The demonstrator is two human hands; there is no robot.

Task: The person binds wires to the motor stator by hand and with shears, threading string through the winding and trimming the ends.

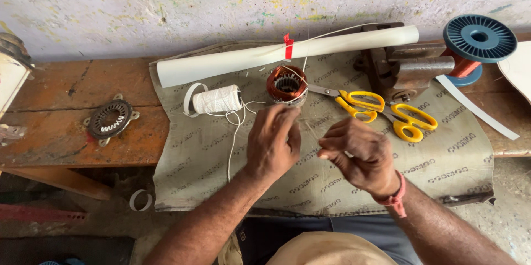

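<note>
Head view: wound stator (287, 84) sits on the printed mat (453, 160), bore up, directly ahead of the left hand (272, 144), whose fingertips touch its near rim. Right hand (359, 154), farther off to the right, is pinched shut, apparently on a thin white thread, too fine to confirm.

The left hand (272, 144) is reaching fingertips to the copper-wound stator (287, 84) on the tabletop (55, 132), the right hand (360, 154) pinching beside it, yellow scissors (381, 111) lying nearby
</note>
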